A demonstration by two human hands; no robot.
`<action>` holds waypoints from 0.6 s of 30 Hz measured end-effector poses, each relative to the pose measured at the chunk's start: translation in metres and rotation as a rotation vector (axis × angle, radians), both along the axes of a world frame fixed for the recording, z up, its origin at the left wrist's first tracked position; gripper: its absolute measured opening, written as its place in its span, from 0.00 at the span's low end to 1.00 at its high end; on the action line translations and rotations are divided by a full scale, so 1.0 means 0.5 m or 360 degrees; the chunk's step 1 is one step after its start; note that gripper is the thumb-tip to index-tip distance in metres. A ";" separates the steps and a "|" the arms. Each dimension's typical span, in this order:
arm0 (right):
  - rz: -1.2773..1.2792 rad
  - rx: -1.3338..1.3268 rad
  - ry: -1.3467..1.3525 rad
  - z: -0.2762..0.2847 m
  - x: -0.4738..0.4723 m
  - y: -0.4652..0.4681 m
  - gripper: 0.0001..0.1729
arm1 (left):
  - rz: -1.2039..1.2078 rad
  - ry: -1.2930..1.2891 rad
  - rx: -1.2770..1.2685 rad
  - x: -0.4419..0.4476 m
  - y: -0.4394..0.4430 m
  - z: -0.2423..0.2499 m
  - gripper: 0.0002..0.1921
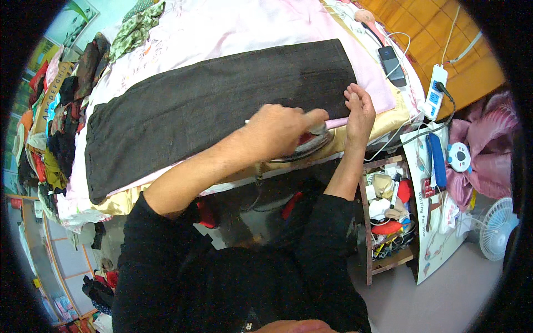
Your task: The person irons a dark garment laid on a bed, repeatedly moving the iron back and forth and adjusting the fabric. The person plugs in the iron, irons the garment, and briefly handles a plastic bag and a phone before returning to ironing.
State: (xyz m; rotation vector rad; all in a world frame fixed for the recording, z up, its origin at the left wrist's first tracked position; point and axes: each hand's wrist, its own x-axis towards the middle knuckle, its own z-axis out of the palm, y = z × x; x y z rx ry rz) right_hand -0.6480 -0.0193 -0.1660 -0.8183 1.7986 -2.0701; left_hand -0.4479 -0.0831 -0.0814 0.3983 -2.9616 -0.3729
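Observation:
A long dark folded cloth (216,100), apparently a garment, lies flat across a bed covered with pink and white sheets (187,29). My left hand (283,129) is closed around the handle of a clothes iron (314,145) at the cloth's near edge; the hand hides much of the iron. At the cloth's right end, my right hand (360,108) is raised with its fingers slightly curled, near the corner. Whether its fingertips touch the fabric is unclear.
Piled clothes (62,137) line the bed's left side. A power strip (437,91) and a black device (391,66) with cables lie at the right. Below them are an open, full drawer (368,233) and a small fan (497,229).

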 end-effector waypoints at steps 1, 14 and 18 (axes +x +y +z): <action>-0.0026 0.0008 0.0040 -0.004 0.001 -0.003 0.18 | 0.0056 -0.0013 0.0064 0.013 -0.009 0.010 0.27; -0.0287 0.0301 0.0443 0.012 0.020 -0.015 0.16 | 0.0586 0.0336 -0.0090 0.159 -0.176 0.073 0.32; -0.0256 0.0280 0.0454 0.008 0.045 -0.029 0.17 | 0.0933 0.0062 -0.0015 0.165 -0.203 0.018 0.30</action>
